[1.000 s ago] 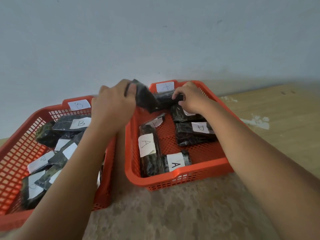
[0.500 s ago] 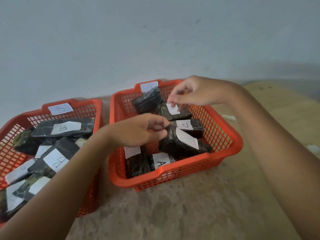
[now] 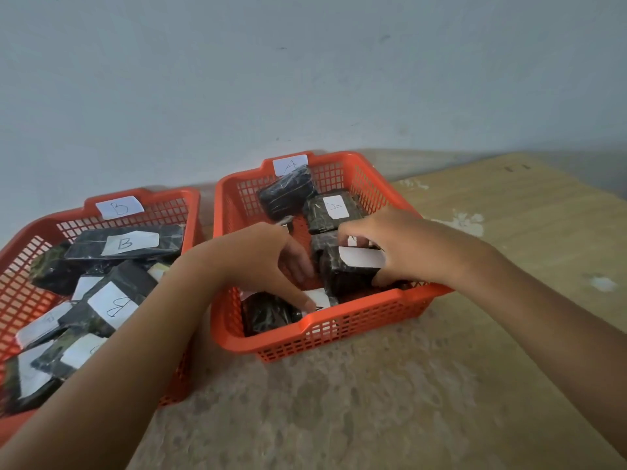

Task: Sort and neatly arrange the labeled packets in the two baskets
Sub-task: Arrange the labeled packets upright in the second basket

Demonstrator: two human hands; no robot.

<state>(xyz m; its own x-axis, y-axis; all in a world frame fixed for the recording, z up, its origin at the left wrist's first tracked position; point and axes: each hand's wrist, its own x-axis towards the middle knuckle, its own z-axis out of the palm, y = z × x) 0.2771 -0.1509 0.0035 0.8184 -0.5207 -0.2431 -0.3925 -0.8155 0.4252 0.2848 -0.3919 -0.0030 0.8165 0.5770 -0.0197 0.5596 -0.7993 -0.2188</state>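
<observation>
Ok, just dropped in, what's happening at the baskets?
A person is tidying the orange basket tagged A. The right hand grips a dark packet with a white label near its front, and the left hand reaches in beside it, fingers spread. The B basket sits untouched, its packets loosely piled.

Both bare hands reach forward and down, close to each other.

The left hand [image 3: 268,256] comes in from the lower left with the forearm straight, palm turned down, fingers spread and loose, the index finger pointing down and forward. The right hand [image 3: 403,249] comes from the lower right, wrist a little bent, fingers curled and the thumb low, in a gripping pose.
</observation>
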